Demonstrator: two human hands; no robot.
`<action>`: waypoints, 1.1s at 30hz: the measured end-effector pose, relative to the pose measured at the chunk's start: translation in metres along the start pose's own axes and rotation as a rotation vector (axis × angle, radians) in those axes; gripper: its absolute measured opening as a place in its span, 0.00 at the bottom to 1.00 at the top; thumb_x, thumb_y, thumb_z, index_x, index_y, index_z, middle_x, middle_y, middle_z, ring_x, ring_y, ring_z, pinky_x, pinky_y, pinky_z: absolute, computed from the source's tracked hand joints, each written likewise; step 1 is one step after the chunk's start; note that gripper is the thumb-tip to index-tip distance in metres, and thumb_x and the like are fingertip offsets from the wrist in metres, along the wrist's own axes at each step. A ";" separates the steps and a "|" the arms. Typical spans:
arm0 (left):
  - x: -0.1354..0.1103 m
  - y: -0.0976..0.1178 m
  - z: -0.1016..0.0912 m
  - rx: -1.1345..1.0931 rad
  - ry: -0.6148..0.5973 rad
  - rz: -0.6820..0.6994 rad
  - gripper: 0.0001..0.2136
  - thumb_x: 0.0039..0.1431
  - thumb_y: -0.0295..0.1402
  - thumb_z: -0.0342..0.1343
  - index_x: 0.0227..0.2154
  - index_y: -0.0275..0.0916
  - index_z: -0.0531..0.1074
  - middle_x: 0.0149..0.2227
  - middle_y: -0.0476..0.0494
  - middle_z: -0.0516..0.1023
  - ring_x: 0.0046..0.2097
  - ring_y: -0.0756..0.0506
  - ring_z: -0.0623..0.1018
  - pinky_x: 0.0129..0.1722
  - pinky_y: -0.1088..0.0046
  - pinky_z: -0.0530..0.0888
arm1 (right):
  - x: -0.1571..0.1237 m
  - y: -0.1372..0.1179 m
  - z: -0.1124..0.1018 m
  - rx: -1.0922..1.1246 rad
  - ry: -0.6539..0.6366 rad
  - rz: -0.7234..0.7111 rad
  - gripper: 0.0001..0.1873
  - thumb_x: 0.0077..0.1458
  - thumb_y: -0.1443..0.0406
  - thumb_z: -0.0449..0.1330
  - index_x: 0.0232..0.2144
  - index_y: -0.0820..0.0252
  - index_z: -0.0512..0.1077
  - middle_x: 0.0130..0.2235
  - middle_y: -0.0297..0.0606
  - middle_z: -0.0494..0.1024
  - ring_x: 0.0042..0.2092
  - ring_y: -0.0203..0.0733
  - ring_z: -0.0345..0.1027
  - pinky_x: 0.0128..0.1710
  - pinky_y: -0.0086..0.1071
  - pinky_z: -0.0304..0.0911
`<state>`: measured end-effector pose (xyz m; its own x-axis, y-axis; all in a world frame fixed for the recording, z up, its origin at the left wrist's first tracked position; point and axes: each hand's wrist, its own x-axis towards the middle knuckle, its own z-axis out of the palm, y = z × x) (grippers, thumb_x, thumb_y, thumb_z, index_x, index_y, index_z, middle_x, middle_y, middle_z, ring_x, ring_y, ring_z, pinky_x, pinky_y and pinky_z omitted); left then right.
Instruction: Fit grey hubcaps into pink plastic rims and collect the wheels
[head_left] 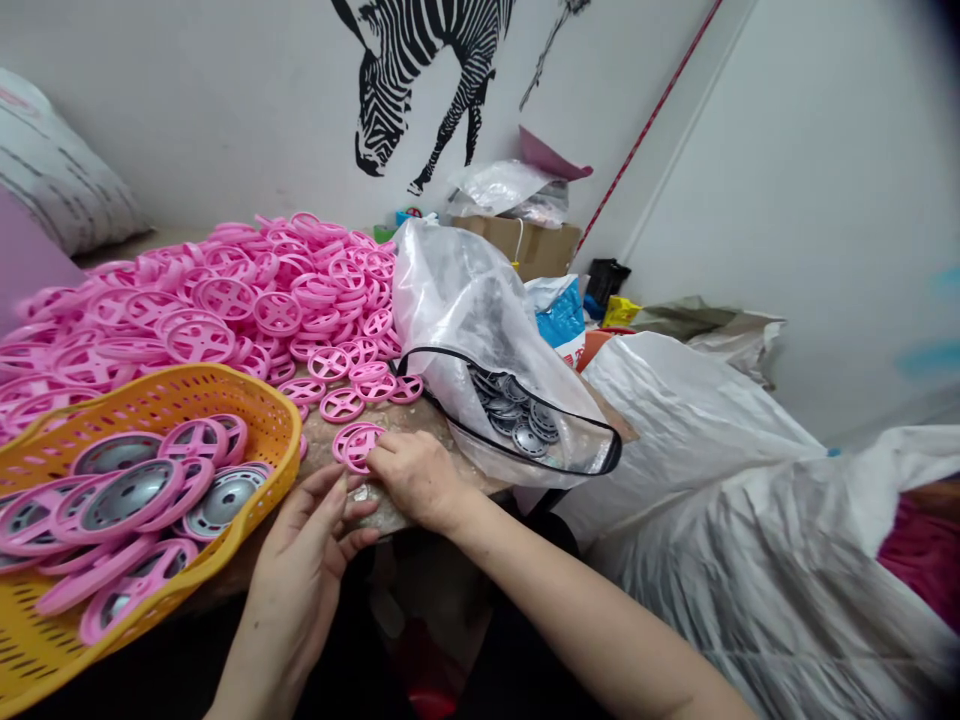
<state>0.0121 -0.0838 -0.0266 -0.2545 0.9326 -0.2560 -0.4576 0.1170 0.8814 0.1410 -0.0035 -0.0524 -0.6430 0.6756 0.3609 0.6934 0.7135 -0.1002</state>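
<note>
My right hand [420, 478] has its fingers closed on the edge of a pink plastic wheel [360, 445] at the table's front edge. Another pink ring lies partly under that wheel. Just to the left, my left hand [307, 545] is held with its fingers apart and nothing visible in it, the fingertips close to the wheel. Beside it stands an orange basket [289, 440] of pink wheels, several with grey hubcap discs [225, 503] set in them. A clear bag [465, 290] with a black-edged mouth lies on the right, more grey discs [517, 410] inside.
A large heap of pink wheels [225, 300] covers the table behind the basket. Past the clear bag are a cardboard box [547, 247] and a blue-and-white packet [562, 315]. Big white sacks [690, 400] fill the right side. A stuffed white sack [60, 170] rests at far left.
</note>
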 end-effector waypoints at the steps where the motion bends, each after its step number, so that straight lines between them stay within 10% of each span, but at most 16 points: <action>1: 0.001 -0.002 -0.001 0.004 0.003 0.006 0.21 0.41 0.33 0.72 0.40 0.40 0.75 0.39 0.48 0.79 0.32 0.48 0.80 0.25 0.76 0.78 | -0.003 0.002 -0.002 0.025 0.015 0.006 0.07 0.66 0.65 0.55 0.37 0.61 0.72 0.39 0.38 0.77 0.40 0.41 0.69 0.36 0.33 0.58; 12: 0.011 -0.013 0.008 0.084 -0.297 -0.219 0.15 0.50 0.38 0.67 0.37 0.37 0.73 0.24 0.51 0.75 0.23 0.50 0.76 0.17 0.80 0.71 | -0.062 -0.003 -0.048 0.142 0.167 -0.123 0.13 0.68 0.62 0.52 0.34 0.59 0.73 0.34 0.36 0.79 0.36 0.39 0.70 0.35 0.33 0.57; 19: 0.012 -0.019 0.016 0.137 -0.278 -0.197 0.13 0.51 0.32 0.65 0.38 0.35 0.73 0.24 0.52 0.75 0.21 0.50 0.77 0.15 0.81 0.70 | -0.073 0.073 -0.080 -0.090 0.145 0.321 0.11 0.64 0.71 0.53 0.40 0.59 0.76 0.40 0.42 0.79 0.41 0.42 0.71 0.39 0.32 0.60; 25: 0.011 -0.020 0.016 0.155 -0.267 -0.198 0.10 0.51 0.31 0.65 0.35 0.36 0.72 0.24 0.51 0.75 0.21 0.50 0.77 0.16 0.81 0.71 | -0.073 0.113 -0.069 -0.292 -0.058 0.483 0.11 0.62 0.71 0.55 0.38 0.58 0.77 0.42 0.44 0.78 0.41 0.45 0.70 0.35 0.33 0.57; 33: 0.011 -0.019 0.016 0.171 -0.268 -0.238 0.12 0.50 0.31 0.66 0.38 0.35 0.74 0.26 0.49 0.77 0.21 0.50 0.77 0.15 0.80 0.72 | -0.082 0.118 -0.061 -0.200 0.056 0.432 0.12 0.65 0.68 0.51 0.39 0.61 0.76 0.40 0.44 0.79 0.42 0.43 0.71 0.41 0.31 0.60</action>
<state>0.0317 -0.0704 -0.0396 0.0834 0.9260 -0.3682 -0.3229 0.3747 0.8691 0.2952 0.0138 -0.0368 -0.2672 0.8875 0.3754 0.9459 0.3160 -0.0739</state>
